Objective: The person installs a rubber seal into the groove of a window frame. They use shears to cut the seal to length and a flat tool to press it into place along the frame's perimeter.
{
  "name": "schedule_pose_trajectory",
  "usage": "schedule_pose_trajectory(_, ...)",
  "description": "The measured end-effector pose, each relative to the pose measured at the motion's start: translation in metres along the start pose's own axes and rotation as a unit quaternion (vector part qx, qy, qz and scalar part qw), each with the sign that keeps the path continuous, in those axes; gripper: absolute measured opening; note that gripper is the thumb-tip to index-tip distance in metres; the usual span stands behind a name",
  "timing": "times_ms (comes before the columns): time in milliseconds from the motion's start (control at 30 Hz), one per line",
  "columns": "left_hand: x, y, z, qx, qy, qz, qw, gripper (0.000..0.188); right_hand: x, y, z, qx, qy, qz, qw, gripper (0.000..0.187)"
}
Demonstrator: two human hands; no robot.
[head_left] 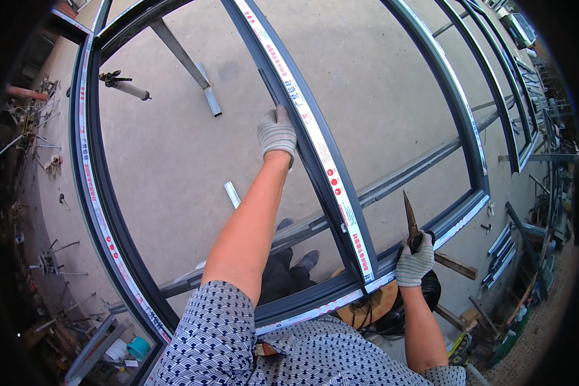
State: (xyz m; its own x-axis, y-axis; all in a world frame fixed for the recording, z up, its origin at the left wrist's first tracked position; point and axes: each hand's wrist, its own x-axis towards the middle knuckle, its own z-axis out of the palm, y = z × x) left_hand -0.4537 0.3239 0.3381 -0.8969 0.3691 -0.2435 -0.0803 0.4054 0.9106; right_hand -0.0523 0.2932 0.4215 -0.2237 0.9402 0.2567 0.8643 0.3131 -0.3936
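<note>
A large dark grey window frame (98, 186) with printed protective film lies raised in front of me. My left hand (277, 134), in a striped knit glove, is closed against the left edge of its middle bar (300, 109). The fingertips are partly hidden there. A thin black strip (267, 83) runs along that edge just beyond the hand. My right hand (415, 262), gloved alike, grips a pair of scissors (410, 215) by the dark handles near the frame's near right corner. The scissor blades are together and point away from me.
Grey support rails (405, 172) cross beneath the frame. A caulking gun (127, 87) and metal offcuts (212, 101) lie on the concrete floor. A round tan stool or reel (373, 310) stands below the near edge. More frames (505, 83) and metal profiles are at right; stands (48, 262) at left.
</note>
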Motion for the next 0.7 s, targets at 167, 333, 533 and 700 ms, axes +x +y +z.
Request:
schedule_pose_trajectory(167,0.007,0.008,0.002,0.017,0.023,-0.013,1.0,0.051,-0.001,0.004,0.002,0.008,-0.004,0.011,1.0,0.029)
schedule_pose_trajectory(333,-0.001,0.021,-0.004,-0.043,-0.013,-0.048,0.998,0.049,0.0,0.0,0.0,0.006,0.0,0.006,1.0,0.027)
schedule_pose_trajectory(533,-0.017,-0.002,0.0,-0.006,-0.01,-0.015,1.0,0.044,-0.001,0.003,0.001,0.014,0.002,-0.005,1.0,0.025)
schedule_pose_trajectory(700,0.002,0.007,0.004,0.004,0.01,-0.046,0.999,0.049,0.0,0.003,0.0,0.009,-0.001,0.004,1.0,0.026)
